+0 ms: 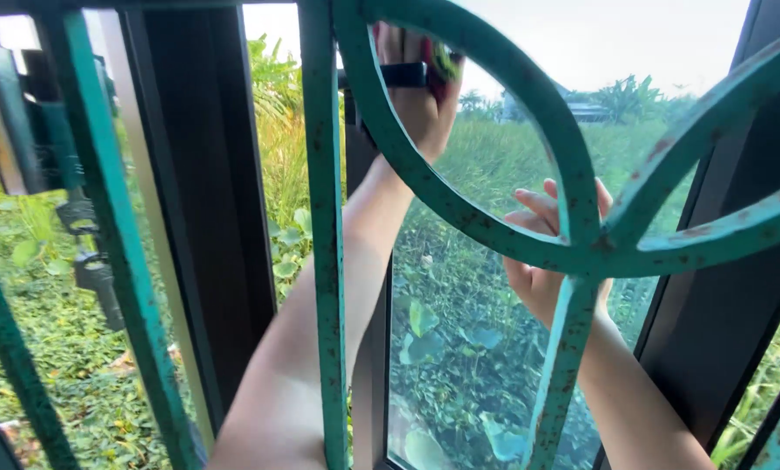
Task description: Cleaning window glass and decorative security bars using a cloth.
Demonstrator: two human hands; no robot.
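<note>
Both my arms reach through a rusty teal metal grille (325,261) to a dark-framed glass window (468,348). My left hand (418,104) is raised near the top, its fingers wrapped around a black handle-like bar (403,75). It also touches a small red and green object (443,63) that I cannot make out. My right hand (538,261) is lower and to the right. It lies flat against the pane with fingers apart and holds nothing. A curved grille bar partly hides it.
A dark vertical window frame post (207,218) stands to the left and another dark frame (721,305) to the right. Curved grille bars (669,244) cross in front of my arms. Green plants and distant trees (625,96) show through the glass.
</note>
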